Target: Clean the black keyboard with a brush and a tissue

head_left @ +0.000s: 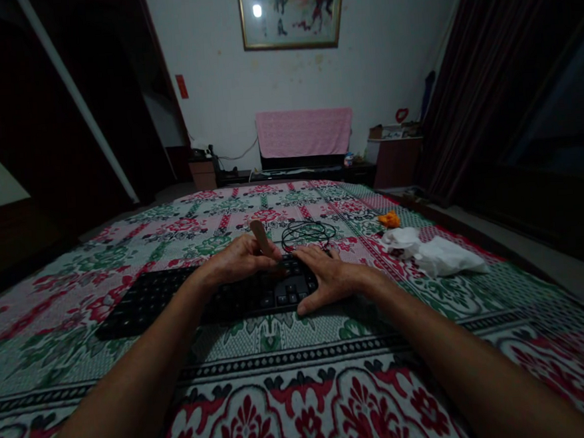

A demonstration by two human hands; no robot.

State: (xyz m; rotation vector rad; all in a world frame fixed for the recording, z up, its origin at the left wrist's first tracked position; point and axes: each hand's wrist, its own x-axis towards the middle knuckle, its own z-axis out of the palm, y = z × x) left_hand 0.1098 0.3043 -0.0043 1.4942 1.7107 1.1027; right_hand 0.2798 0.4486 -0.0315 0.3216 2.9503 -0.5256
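Note:
A black computer keyboard (pixel 152 295) lies across the patterned bedspread (pixel 261 354), its left part dim in shadow. My left hand (pixel 239 257) is closed around a tool with a flat brown wooden handle (pixel 260 234), held tilted above the keys near the right side. The tool's lower end is hidden by my fingers and the dark keys. My right hand (pixel 326 276) spans the keyboard's right end, thumb at the front edge and fingers over the back part, gripping it. A coiled black cable (pixel 307 231) rests just behind the keyboard.
Crumpled white plastic or tissue (pixel 447 256) lies to the right, with a small orange crumpled item (pixel 389 219) behind it. Past the bed are a low dark cabinet, a pink towel (pixel 306 132) draped over a screen, and a side cabinet (pixel 395 162). Dark curtains hang at right.

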